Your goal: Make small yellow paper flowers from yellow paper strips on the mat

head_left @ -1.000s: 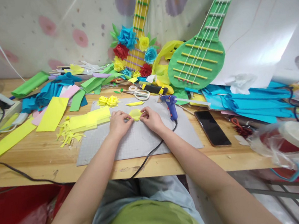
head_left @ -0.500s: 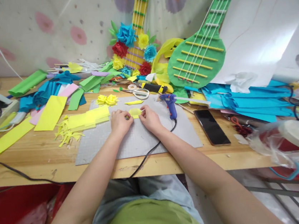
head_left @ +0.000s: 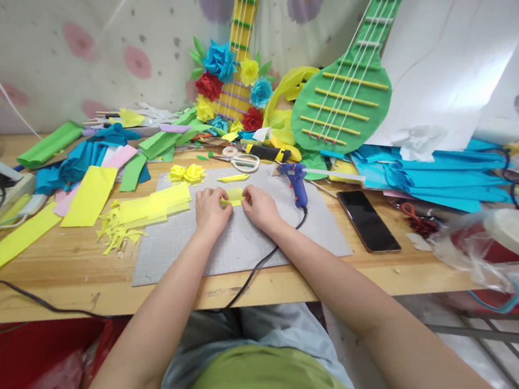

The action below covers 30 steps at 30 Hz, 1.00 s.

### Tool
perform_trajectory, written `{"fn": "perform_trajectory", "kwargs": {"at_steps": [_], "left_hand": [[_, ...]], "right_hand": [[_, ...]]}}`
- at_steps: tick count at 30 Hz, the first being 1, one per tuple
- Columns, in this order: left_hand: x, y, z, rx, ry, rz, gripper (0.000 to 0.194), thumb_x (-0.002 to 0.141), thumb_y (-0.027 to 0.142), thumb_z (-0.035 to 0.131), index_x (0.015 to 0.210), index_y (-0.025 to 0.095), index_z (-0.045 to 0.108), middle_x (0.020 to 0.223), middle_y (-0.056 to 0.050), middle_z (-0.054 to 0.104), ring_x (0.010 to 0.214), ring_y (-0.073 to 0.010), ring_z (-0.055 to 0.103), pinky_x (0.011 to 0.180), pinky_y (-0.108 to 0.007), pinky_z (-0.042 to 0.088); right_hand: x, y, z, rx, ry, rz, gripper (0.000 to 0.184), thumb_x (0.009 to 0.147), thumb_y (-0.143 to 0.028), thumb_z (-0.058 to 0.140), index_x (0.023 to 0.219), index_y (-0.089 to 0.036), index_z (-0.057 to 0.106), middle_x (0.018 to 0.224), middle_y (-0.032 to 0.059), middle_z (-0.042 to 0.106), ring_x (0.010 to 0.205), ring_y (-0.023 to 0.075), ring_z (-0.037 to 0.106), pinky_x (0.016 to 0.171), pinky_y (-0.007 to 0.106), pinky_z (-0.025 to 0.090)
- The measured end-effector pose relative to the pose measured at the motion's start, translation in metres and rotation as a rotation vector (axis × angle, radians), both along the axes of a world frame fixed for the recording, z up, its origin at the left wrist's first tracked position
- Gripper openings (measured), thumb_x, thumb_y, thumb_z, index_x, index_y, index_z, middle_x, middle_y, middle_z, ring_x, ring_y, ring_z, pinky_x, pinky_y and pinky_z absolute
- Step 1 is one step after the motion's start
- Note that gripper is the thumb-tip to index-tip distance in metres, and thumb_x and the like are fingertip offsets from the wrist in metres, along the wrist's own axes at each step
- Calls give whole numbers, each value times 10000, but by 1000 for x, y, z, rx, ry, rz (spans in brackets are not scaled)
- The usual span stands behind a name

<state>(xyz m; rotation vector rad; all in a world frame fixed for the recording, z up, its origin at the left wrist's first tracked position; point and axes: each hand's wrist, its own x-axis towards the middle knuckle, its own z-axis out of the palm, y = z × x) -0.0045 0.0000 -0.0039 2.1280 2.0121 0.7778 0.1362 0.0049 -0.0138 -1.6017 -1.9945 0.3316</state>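
A small piece of yellow crepe paper (head_left: 235, 195) is pinched between my two hands above the grey board (head_left: 241, 240). My left hand (head_left: 211, 212) grips its left end, and my right hand (head_left: 261, 208) grips its right end; the fingertips partly cover it. Just behind lies a narrow folded yellow strip (head_left: 233, 178). Yellow paper flowers (head_left: 186, 173) rest at the board's back left edge. To the left are stacked yellow paper pieces (head_left: 152, 205) with yellow scraps (head_left: 121, 232) beside them. A blue glue gun (head_left: 296, 184) lies right of my right hand.
Scissors (head_left: 242, 161) and a yellow-black tool (head_left: 268, 153) lie behind the board. A phone (head_left: 368, 221) is at the right. The glue gun's black cord (head_left: 254, 274) crosses the board's front. A green paper instrument (head_left: 343, 107) and a flower-covered yellow one (head_left: 241, 31) lean at the back.
The yellow paper between my fingers has shifted from an angled, raised shape to a flatter, wider band with a fold along its lower edge. Both hands stay nearly in place.
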Motion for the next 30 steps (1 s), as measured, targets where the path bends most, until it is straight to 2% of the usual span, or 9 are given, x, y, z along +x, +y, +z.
{"fn": "perform_trajectory", "kwargs": {"at_steps": [4,11,21,30], "left_hand": [[1,0,-2,0,24,-47,137,725,241,550,773,259,677,928,-57,540,980,-245,428,858,-375,334],[5,2,-4,-17,6,24,174,704,399,608,758,249,678,931,-67,542,1001,-266,422,869,-400,311],[1,2,1,-106,-39,27,172,722,219,539,781,259,696,954,-65,573,1016,-275,444,859,-413,326],[-3,0,0,-92,-44,5,249,706,135,494,760,267,698,912,-62,592,979,-269,465,832,-415,336]], "right_hand": [[-1,-2,0,44,-119,27,176,827,-188,396,895,-197,558,886,69,578,834,187,508,718,287,373],[-3,-3,-1,64,-172,27,151,824,-270,466,897,-172,555,912,110,564,855,231,502,717,322,384],[-1,0,-3,27,-119,24,230,775,-90,382,913,-170,548,918,97,543,861,209,487,757,308,382],[1,-2,0,6,-13,2,255,763,-106,378,957,-162,535,930,94,544,869,203,496,778,314,393]]}}
